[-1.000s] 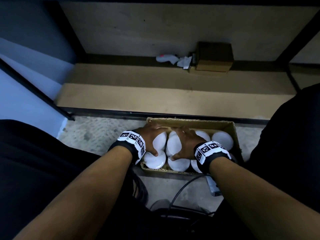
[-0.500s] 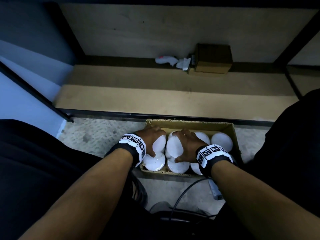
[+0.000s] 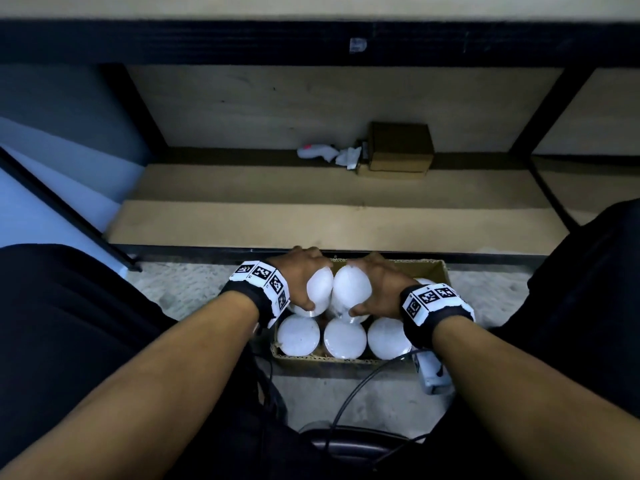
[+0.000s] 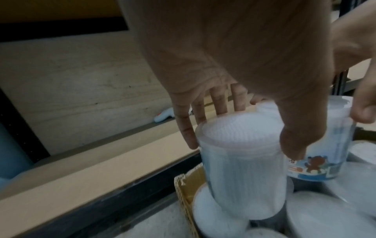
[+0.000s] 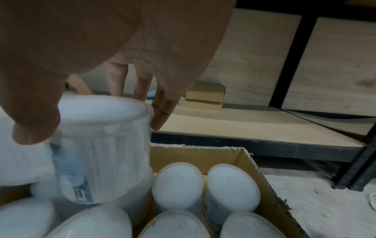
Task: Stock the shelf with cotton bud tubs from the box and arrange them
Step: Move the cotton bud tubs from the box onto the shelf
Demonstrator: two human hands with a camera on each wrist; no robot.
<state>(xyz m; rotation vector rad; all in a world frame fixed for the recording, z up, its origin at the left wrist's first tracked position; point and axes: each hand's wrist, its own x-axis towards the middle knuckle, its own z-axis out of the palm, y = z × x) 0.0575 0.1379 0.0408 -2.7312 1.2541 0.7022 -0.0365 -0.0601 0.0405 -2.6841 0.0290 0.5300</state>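
Observation:
A cardboard box (image 3: 434, 270) on the floor holds several clear cotton bud tubs with white lids (image 3: 298, 335). My left hand (image 3: 300, 271) grips one tub (image 3: 319, 288) by its lid, lifted partly out of the box; in the left wrist view this tub (image 4: 242, 167) hangs between fingers and thumb. My right hand (image 3: 375, 282) grips a second tub (image 3: 351, 289) beside it; in the right wrist view that tub (image 5: 101, 145) is raised above the others (image 5: 178, 185). The two held tubs touch each other. The wooden shelf (image 3: 311, 220) lies just beyond the box.
A small brown carton (image 3: 400, 150) and crumpled white wrappers (image 3: 325, 154) sit at the back of the shelf. Black shelf uprights (image 3: 550, 109) stand left and right. A cable (image 3: 360, 389) and a white device (image 3: 431, 372) lie on the floor near the box.
Both hands have closed on a tub each and lifted them up out of the box, moving toward the shelf. The head view has tilted upward.

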